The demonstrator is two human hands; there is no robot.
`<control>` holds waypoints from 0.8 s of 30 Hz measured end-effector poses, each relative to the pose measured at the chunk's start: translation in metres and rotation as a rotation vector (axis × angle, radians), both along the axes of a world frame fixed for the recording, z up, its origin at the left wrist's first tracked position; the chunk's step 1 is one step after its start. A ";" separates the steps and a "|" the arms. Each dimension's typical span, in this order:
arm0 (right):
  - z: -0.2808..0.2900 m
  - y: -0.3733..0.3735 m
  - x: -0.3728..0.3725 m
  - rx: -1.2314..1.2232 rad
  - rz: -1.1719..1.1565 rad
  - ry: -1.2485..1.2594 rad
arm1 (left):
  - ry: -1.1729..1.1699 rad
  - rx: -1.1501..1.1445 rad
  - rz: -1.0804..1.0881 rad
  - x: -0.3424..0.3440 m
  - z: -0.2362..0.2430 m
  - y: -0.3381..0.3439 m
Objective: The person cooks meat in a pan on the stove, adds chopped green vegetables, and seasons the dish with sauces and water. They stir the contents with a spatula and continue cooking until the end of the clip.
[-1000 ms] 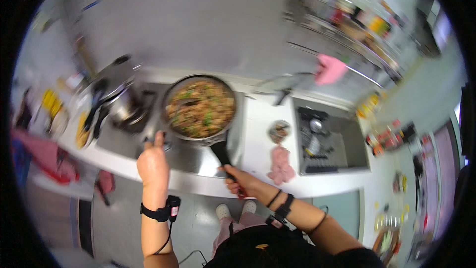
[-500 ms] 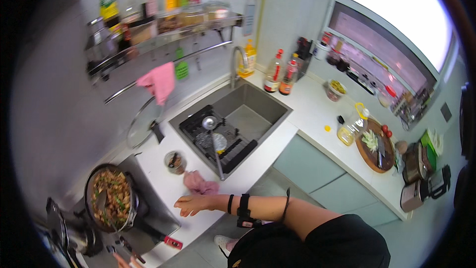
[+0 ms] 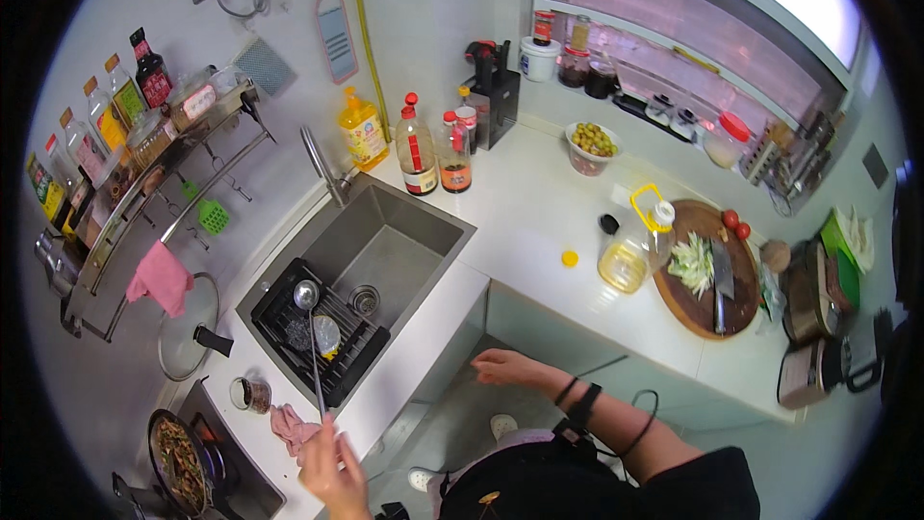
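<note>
My left hand [image 3: 334, 474] reaches in from the lower edge, slightly blurred, its fingers stretched and apart. Its fingertips are at the handle end of a metal ladle [image 3: 314, 347]; whether they touch is unclear. The ladle's bowl rests over the black drying rack [image 3: 362, 353] in the sink [image 3: 423, 231], its handle crossing the front rim. A crumpled pink cloth [image 3: 292, 427] lies beside those fingers. Farther right, my right hand [image 3: 507, 367] hangs over the floor near the cabinet front, fingers curled in with nothing in them.
A frying pan of cooked food [image 3: 180, 462] sits on the stove at lower left, near a glass jar [image 3: 250, 395]. On the right counter stand an oil jug [image 3: 630, 255], a round cutting board [image 3: 679, 303] with a knife and chopped vegetable, and a bowl of green fruit [image 3: 591, 149].
The view has swung right. My left hand has moved from beside the pan to the ladle's handle end. The right hand has moved right, away from the pink cloth, and curled its fingers.
</note>
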State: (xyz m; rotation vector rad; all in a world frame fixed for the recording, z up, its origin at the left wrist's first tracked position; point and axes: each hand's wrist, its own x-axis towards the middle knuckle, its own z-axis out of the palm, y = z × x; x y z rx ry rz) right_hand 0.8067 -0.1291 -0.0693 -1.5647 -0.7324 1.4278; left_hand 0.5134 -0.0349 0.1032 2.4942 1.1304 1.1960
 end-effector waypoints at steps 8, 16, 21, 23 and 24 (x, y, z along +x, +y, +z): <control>0.007 -0.019 0.077 0.056 -0.313 -0.072 | 0.171 0.001 -0.312 0.094 0.010 0.008; 0.015 0.025 0.085 0.216 -0.317 -0.091 | 0.314 -0.069 -0.445 0.109 -0.005 0.049; 0.079 0.105 0.168 0.398 -0.398 -0.442 | 0.374 -0.078 -0.442 0.104 -0.011 0.077; 0.109 0.140 0.202 0.484 -0.420 -0.598 | 0.394 -0.122 -0.397 0.100 -0.014 0.083; 0.124 0.158 0.218 0.514 -0.428 -0.696 | 0.395 -0.158 -0.366 0.099 -0.016 0.085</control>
